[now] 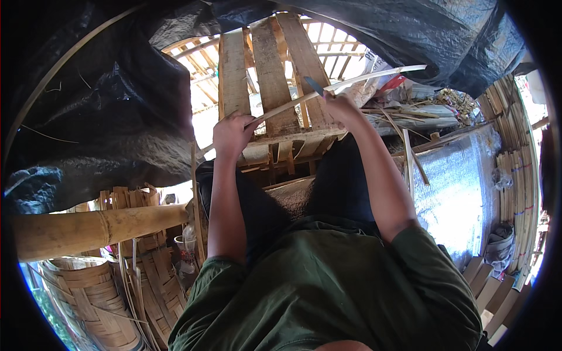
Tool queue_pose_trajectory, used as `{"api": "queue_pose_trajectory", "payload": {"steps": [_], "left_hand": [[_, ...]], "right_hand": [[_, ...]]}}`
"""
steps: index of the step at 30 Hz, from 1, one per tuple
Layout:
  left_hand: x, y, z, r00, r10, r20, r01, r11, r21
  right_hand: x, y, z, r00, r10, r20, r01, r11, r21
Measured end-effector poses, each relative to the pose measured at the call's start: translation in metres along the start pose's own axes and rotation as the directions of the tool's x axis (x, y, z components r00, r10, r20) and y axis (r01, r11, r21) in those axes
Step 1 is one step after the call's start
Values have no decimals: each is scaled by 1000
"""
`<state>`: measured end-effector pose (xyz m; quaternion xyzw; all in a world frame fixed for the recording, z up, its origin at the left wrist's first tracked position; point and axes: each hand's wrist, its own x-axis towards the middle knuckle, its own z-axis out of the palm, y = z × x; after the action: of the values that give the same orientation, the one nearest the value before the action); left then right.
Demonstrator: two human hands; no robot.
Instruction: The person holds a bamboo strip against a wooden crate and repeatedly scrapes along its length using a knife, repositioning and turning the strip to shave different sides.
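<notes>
A long, pale bamboo strip (285,107) slants across in front of me, its far end rising to the upper right. My left hand (230,136) is closed around the strip near its lower left part. In my right hand (342,110) is a knife (314,86), its blade pointing up and left and lying against or just over the strip. Whether the right fingers also touch the strip I cannot make out. Below the hands is a slatted wooden stand (275,76) of upright boards, just beyond my knees.
Dark plastic sheeting (88,117) hangs on the left and overhead. A thick bamboo pole (99,228) juts in at left above a woven bamboo basket (88,292). Loose strips (404,111) and a shiny silver sheet (453,193) lie at right, beside a slatted bamboo wall (515,175).
</notes>
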<state>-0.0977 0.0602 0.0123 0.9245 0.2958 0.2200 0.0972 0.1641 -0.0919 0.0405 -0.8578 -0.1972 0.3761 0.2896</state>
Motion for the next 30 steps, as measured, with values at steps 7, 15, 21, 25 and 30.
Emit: {"api": "queue_pose_trajectory", "payload": {"steps": [7, 15, 21, 25, 30], "left_hand": [[-1, 29, -21, 996, -27, 88, 27, 1000, 1], [-7, 47, -16, 995, -69, 76, 73, 996, -46], [-10, 40, -5, 997, -40, 65, 43, 998, -44], [-7, 43, -10, 992, -77, 95, 82, 995, -51], [-1, 43, -9, 987, -86, 138, 102, 988, -113]], "right_hand": [[-8, 50, -9, 984, -134, -115, 173, 854, 491], [43, 77, -20, 890, -222, -398, 245, 969, 7], [24, 42, -2, 889, -259, -378, 180, 956, -232], [6, 20, -3, 965, -197, -173, 176, 976, -128], [23, 29, 16, 884, -334, -326, 235, 922, -307]]}}
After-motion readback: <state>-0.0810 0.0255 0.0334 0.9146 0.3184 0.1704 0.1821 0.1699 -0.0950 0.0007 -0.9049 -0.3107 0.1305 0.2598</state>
